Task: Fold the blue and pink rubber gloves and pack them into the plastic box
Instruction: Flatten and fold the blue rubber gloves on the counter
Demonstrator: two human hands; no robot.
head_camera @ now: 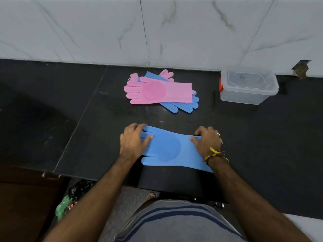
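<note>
A blue rubber glove (167, 149) lies flat on the dark counter (70, 110) right in front of me, fingers pointing left. My left hand (133, 141) grips its finger end, thumb on top. My right hand (207, 141) grips the cuff end, thumb pressed on the glove. Farther back lies a pile of gloves: a pink glove (157, 91) on top, another blue glove (183, 105) under it, and a second pink glove (167, 74) partly hidden behind. A clear plastic box (248, 86) stands open at the back right.
A white marble-tiled wall (157, 28) rises behind the counter. The box has a red latch (221, 87) on its left side. Below the counter's front edge, green and black bags (70, 199) lie on the floor at the left.
</note>
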